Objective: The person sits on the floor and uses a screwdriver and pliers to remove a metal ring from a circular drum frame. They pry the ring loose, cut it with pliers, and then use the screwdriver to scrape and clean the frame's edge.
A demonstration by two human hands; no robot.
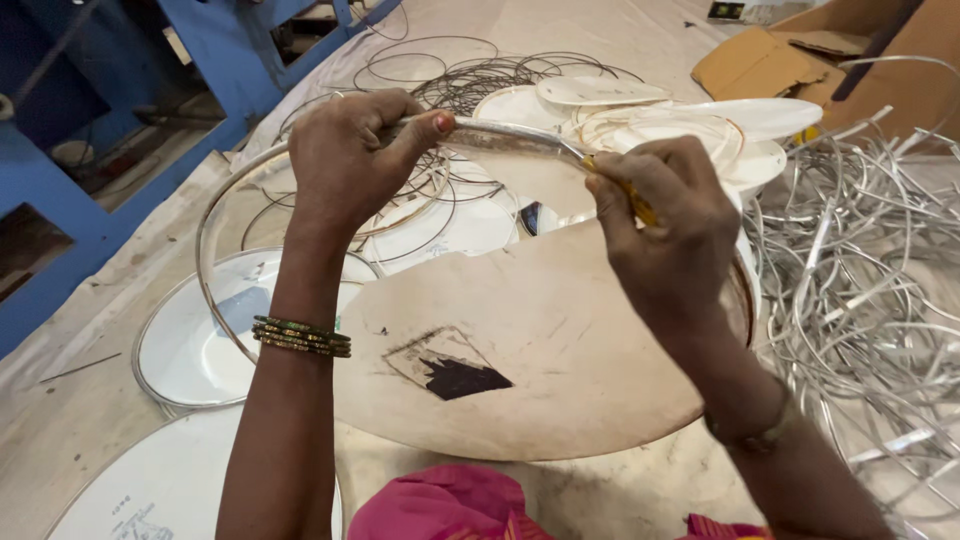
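worktop (90, 400): pale, dusty sheet under everything.
beige disc (560, 350): landmark; round, cut skin, dark mark near its middle, tilted up in front of the person.
metal strips (860, 290): tangled heap right of the disc.
metal hoop (215, 200): rims the disc's far edge and loops out to its left.
white discs (190, 340): flat, left of the disc; more stacked beyond it.
left hand (350, 160): closed on the hoop, above the disc's left.
right hand (665, 225): fist around a yellow-handled tool (635, 203) at the disc's top edge.
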